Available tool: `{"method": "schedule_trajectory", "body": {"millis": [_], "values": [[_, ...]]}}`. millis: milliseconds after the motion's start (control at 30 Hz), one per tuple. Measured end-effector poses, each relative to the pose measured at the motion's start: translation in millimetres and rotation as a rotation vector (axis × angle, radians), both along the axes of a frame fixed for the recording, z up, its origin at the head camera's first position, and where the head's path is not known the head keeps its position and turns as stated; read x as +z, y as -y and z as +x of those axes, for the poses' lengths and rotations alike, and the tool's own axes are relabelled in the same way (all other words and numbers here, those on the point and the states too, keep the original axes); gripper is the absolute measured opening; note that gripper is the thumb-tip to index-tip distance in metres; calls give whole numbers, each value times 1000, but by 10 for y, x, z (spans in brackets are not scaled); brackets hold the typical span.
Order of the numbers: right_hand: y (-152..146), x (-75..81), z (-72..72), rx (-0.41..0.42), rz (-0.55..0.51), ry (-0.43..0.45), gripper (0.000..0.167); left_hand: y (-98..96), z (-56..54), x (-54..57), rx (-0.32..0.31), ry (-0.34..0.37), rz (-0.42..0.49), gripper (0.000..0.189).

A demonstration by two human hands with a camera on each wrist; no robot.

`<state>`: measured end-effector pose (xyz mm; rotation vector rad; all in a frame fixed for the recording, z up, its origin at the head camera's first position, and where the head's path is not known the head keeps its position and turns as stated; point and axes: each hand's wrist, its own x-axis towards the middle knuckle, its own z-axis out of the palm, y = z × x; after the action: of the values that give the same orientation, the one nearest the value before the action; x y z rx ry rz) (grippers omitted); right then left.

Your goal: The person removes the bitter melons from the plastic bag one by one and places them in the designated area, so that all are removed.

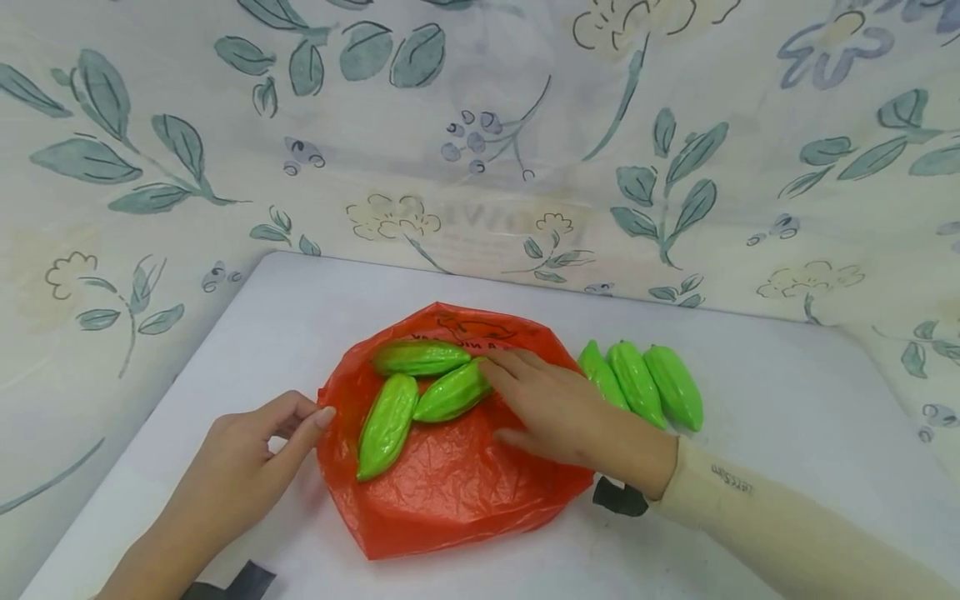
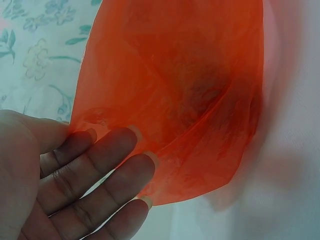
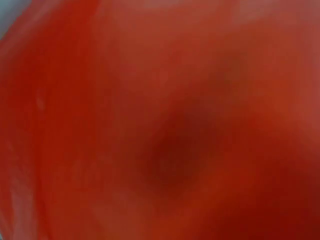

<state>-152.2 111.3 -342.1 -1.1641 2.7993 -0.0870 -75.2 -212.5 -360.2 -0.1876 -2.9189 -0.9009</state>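
Observation:
My left hand (image 1: 255, 467) pinches the left edge of a red plastic bag (image 1: 442, 508) between thumb and index finger. In the left wrist view the other fingers (image 2: 102, 192) lie along the outside of the thin plastic. Inside the spread bag are three glossy green bitter melons: one across the back (image 1: 420, 357), one at the left (image 1: 387, 425) and one in the middle (image 1: 450, 396). My right hand (image 1: 555, 404) reaches over the bag from the right, fingers extended, fingertips at the upper end of the middle melon. Blurred red plastic (image 3: 75, 125) fills the right wrist view.
Three more green bitter melons (image 1: 637, 383) lie side by side on the white table (image 1: 780, 417), right of the bag. Black patches show near each forearm, one by the right wrist (image 1: 620, 497). A leaf-patterned cloth (image 1: 480, 183) stands behind the table.

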Motion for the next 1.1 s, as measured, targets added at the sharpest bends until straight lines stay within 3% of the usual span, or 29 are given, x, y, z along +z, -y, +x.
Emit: {"method": "schedule_trajectory", "body": {"millis": [433, 700, 1100], "values": [[71, -140, -192, -51, 27, 31, 84, -1, -12, 7, 2, 9, -3, 13], [75, -160, -212, -66, 46, 12, 54, 4, -11, 12, 3, 7, -15, 13], [84, -212, -205, -70, 8, 36, 40, 8, -2, 15, 9, 14, -11, 14]]}}
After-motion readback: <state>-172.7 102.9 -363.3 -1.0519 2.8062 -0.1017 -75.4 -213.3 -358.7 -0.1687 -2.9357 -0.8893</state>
